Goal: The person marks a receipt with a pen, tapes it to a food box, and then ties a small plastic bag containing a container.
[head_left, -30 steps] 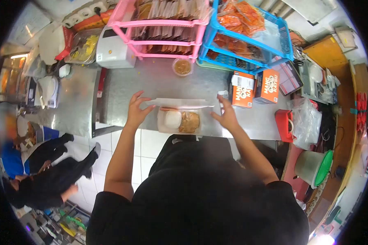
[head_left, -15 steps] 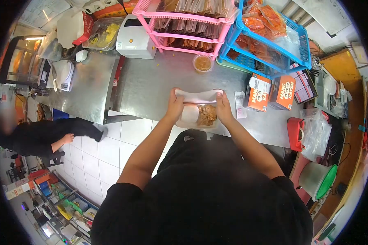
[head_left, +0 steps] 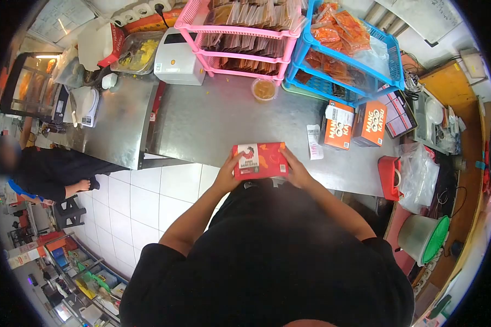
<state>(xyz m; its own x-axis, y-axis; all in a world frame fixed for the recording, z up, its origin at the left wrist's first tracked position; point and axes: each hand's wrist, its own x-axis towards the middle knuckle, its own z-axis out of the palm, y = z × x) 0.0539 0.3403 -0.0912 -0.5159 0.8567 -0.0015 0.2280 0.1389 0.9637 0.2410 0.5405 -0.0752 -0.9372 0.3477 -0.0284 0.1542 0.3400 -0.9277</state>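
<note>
A red cardboard food box [head_left: 268, 159] with a printed white panel is closed between my hands, at the front edge of the steel counter. My left hand [head_left: 229, 173] grips its left end, the thumb lying on top. At the opposite end, my right hand [head_left: 297, 170] holds the side with its fingers along the edge. The food inside is hidden under the lid. To the right of the box lies a paper receipt [head_left: 314, 141]. Further back stands a small round tub [head_left: 264, 89] with brownish contents.
Two orange boxes [head_left: 337, 129] stand on the counter [head_left: 213, 120] at the right. Behind are a pink rack [head_left: 245, 32] of packets, a blue rack [head_left: 354, 71] and a white printer [head_left: 179, 60]. A red tape dispenser [head_left: 388, 177] is at the right edge. Another person [head_left: 54, 169] is at the left.
The box was open, with food and a white lining showing; its lid is now closed. Box and hands are nearer to my body. The person at the left has shifted position.
</note>
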